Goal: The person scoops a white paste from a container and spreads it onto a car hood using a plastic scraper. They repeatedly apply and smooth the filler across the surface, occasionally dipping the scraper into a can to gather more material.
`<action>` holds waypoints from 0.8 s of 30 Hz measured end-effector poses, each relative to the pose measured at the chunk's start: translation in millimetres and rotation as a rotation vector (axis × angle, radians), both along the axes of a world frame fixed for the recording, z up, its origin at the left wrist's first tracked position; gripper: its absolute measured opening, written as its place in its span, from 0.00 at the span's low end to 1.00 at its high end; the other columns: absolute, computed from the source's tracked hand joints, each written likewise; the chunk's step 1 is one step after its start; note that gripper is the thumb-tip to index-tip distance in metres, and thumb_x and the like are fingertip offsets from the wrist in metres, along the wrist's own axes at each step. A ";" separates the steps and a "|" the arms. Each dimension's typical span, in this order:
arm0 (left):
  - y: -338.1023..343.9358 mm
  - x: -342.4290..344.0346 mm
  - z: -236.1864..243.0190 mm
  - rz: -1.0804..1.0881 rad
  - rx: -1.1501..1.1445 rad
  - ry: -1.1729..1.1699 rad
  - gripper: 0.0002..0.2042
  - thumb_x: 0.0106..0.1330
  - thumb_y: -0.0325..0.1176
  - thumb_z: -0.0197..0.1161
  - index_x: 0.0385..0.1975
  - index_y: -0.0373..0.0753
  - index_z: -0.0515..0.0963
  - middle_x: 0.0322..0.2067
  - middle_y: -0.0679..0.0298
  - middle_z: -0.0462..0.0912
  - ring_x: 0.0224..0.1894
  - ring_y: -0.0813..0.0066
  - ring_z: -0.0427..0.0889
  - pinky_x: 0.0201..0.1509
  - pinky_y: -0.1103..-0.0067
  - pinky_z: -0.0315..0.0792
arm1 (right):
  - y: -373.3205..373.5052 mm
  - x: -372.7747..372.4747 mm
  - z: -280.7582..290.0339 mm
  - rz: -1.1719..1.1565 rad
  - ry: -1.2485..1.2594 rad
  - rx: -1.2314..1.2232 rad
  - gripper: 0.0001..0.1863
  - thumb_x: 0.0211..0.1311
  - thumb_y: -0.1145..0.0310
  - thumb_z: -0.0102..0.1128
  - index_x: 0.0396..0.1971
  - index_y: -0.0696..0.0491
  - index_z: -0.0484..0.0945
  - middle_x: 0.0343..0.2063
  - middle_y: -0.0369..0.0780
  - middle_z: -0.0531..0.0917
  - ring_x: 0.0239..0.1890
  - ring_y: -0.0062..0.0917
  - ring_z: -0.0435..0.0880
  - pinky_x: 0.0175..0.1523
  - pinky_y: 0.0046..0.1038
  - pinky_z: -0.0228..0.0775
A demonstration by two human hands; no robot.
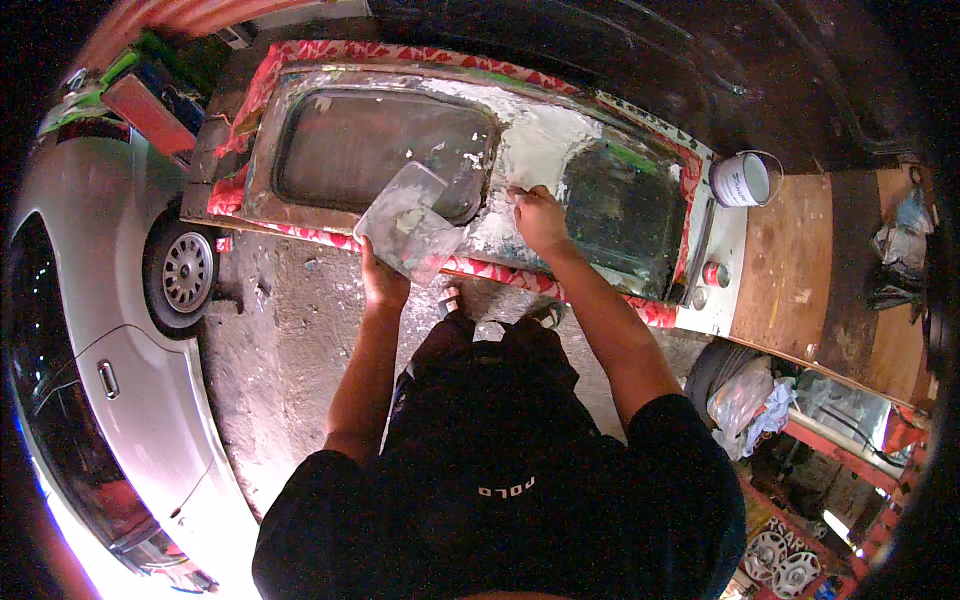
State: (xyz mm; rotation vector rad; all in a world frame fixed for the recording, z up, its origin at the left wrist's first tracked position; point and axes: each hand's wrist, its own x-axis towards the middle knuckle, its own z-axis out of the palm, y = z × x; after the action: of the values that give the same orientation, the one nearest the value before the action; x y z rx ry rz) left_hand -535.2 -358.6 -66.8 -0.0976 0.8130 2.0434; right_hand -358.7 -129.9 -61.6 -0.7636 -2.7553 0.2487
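Note:
A long vehicle panel (262, 195), perhaps a door, lies in front of me with two dark recesses and rough white putty (535, 135) smeared between them. My left hand (384, 280) grips the near edge of a translucent, putty-smeared plastic sheet (405, 215), tilted over the panel's near edge. My right hand (541, 222) is closed over the putty-covered strip between the recesses. Its fingertips are at the surface; whatever they hold is too small to make out.
Red-and-white patterned cloth (480, 270) edges the panel. On the right are a white bucket (738, 180), a small red can (714, 274) and a wooden board (780, 260). A silver car (110, 290) stands at left. Below right, plastic bags (742, 395) lie by a tyre (712, 372).

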 end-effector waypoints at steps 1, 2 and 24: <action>-0.7 -0.2 -0.8 -0.001 0.003 -0.002 0.35 0.66 0.58 0.45 0.66 0.40 0.55 0.64 0.58 0.60 0.66 0.58 0.58 0.69 0.63 0.52 | -1.1 -0.3 -7.0 -0.021 -0.013 0.009 0.14 0.51 0.72 0.56 0.40 0.51 0.81 0.26 0.43 0.81 0.33 0.35 0.79 0.39 0.35 0.74; -1.1 -0.4 -0.6 -0.001 0.008 -0.012 0.35 0.67 0.58 0.45 0.66 0.40 0.55 0.64 0.58 0.60 0.66 0.58 0.58 0.69 0.63 0.52 | -3.0 -2.3 -14.7 -0.041 -0.023 0.017 0.14 0.51 0.72 0.56 0.39 0.52 0.81 0.26 0.43 0.81 0.34 0.34 0.79 0.40 0.35 0.73; 4.6 5.1 2.2 -0.014 0.060 -0.053 0.31 0.70 0.55 0.41 0.65 0.39 0.55 0.63 0.57 0.61 0.65 0.58 0.61 0.68 0.63 0.54 | -9.8 20.1 -23.0 0.007 0.024 -0.186 0.13 0.49 0.77 0.55 0.36 0.53 0.82 0.29 0.47 0.83 0.35 0.41 0.79 0.43 0.37 0.73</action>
State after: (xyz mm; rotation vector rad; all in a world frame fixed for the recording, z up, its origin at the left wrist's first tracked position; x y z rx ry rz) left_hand -530.1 -353.9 -64.5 -0.1120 0.7174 2.0416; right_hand -338.5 -139.7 -84.6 -0.7897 -2.7400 0.5176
